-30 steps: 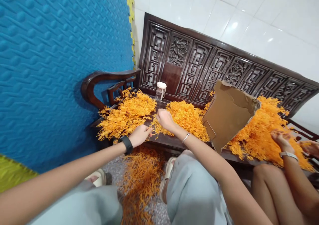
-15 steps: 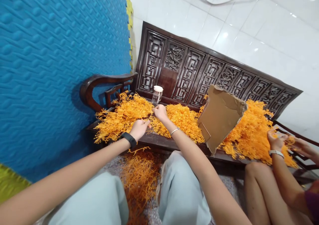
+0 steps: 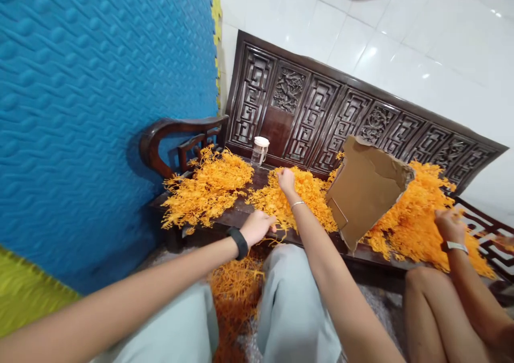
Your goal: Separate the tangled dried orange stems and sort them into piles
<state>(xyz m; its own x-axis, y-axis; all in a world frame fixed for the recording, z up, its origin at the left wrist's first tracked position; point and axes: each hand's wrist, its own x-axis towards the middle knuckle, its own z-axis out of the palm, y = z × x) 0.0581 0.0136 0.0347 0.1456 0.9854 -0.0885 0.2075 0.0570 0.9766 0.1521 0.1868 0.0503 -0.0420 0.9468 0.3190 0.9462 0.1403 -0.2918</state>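
Orange stringy strands lie in heaps on a dark carved wooden bench (image 3: 244, 208). At the front edge of the middle heap (image 3: 309, 191) my left hand (image 3: 257, 228), with a black wristband, is closed in a pinch; orange strands show at its fingertips. Over the back of that same heap, my right hand (image 3: 286, 181) is closed with the fingers curled. What it grips, if anything, is hidden. The left heap (image 3: 212, 183) lies beyond my left hand, beside the armrest.
A lidded clear bottle (image 3: 259, 151) stands by the backrest. A cardboard piece (image 3: 365, 186) leans between the middle and right heaps (image 3: 421, 224). At right, another person's hand (image 3: 450, 226) is at the right heap. Loose strands (image 3: 236, 288) lie below the bench between my knees.
Both hands have moved right, from between the left and middle heaps to the middle heap; my left hand is also lower and nearer. The view has shifted slightly.
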